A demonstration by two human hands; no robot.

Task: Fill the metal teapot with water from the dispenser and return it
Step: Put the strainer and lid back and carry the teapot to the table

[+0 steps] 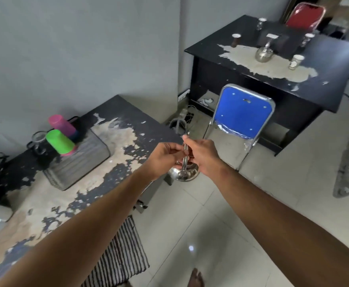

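Note:
A shiny metal teapot [183,174] hangs in the air between the near table's corner and the blue chair. Its upright handle [185,151] rises between my two hands. My left hand [165,156] pinches the handle from the left with curled fingers. My right hand [203,156] grips the same handle from the right, thumb along its top. My hands hide much of the pot's top, so no lid or spout shows. No water dispenser can be made out.
A second metal teapot [263,53] stands among several cups on the far black desk [335,79]. A blue chair [244,117] faces that desk. The worn near table [115,158] holds a wire basket [80,160] with green and pink cups. A striped mat [119,255] lies on the tiled floor.

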